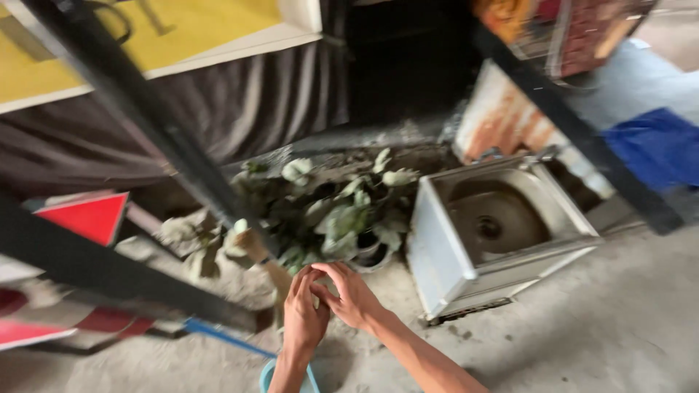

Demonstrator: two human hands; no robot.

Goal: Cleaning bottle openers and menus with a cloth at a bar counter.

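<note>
1. Both hands are brought together at the lower middle of the view: the left hand (304, 314) is raised with fingers upright and loosely curled, and the right hand (349, 292) is laid against it from the right, fingertips meeting above the left palm.
2. Whether anything small is pinched between the fingers cannot be told; motion blur hides the contact, and no object is seen held.
3. A potted plant (331, 211) with pale green leaves is found just beyond the fingertips, up and slightly right, its dark pot rim (373, 256) near the right hand's knuckles.
4. Of the two, the right hand is set nearer to the pot; the left is nearer to the dark metal bar (145, 124) crossing diagonally at the left.
5. A steel sink basin (502, 218), lying tilted on the concrete floor (604, 320), is placed just beside the plant, to its right.
6. A light blue rim (268, 377) is partly seen below the left wrist.
</note>
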